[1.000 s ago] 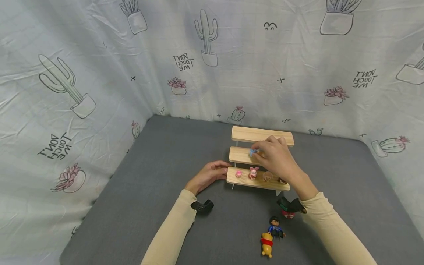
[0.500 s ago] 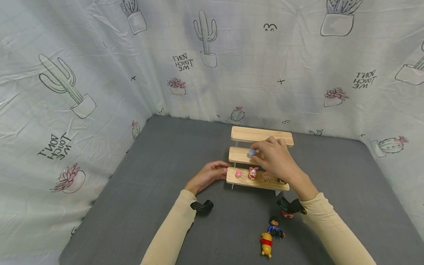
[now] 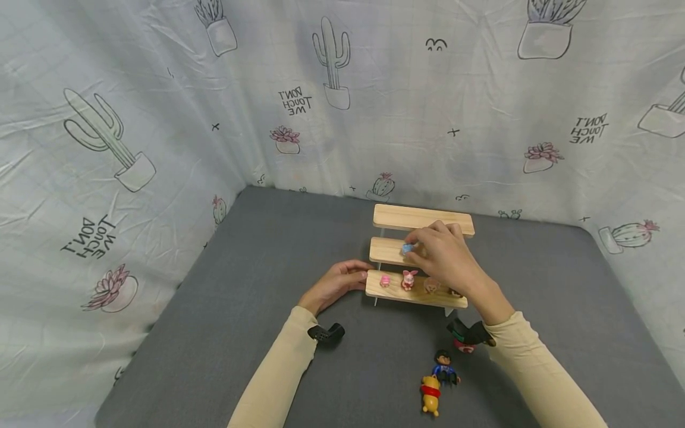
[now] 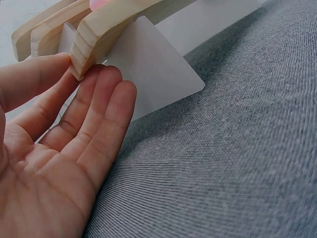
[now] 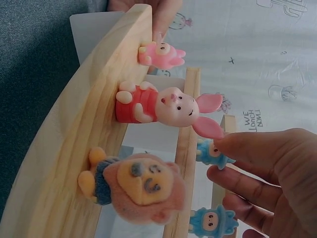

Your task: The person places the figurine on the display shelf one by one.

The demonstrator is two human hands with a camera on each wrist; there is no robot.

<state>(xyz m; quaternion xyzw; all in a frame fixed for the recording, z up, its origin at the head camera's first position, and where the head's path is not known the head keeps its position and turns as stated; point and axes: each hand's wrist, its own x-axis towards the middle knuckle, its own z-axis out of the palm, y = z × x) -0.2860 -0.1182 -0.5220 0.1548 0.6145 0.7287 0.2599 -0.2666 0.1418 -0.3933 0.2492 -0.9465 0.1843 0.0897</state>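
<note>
A three-tier wooden display shelf (image 3: 423, 216) stands on the grey cloth. My left hand (image 3: 337, 284) holds the left end of its lowest board, thumb against the board's edge and fingertips (image 4: 124, 94) below. On the middle tier, my right hand (image 3: 449, 252) pinches a small blue figurine (image 5: 210, 153) between thumb and index finger. Beside it on that tier is another blue figurine (image 5: 213, 221). Along the lowest tier sit a small pink figurine (image 3: 385, 280), a Piglet figurine (image 3: 409, 280) and a fuzzy brown-maned figurine (image 5: 143, 183). A further dark figurine is partly hidden by my right wrist.
In front of the shelf lie a Winnie-the-Pooh figurine (image 3: 430, 395), a black-haired toy figure (image 3: 444, 367) in blue and a red toy (image 3: 464, 346) partly covered by the right wrist strap. A cactus-printed curtain (image 3: 396, 107) hangs behind.
The blue figurine in my right hand has shifted slightly left and down on the middle tier. My left hand keeps its place on the lowest board.
</note>
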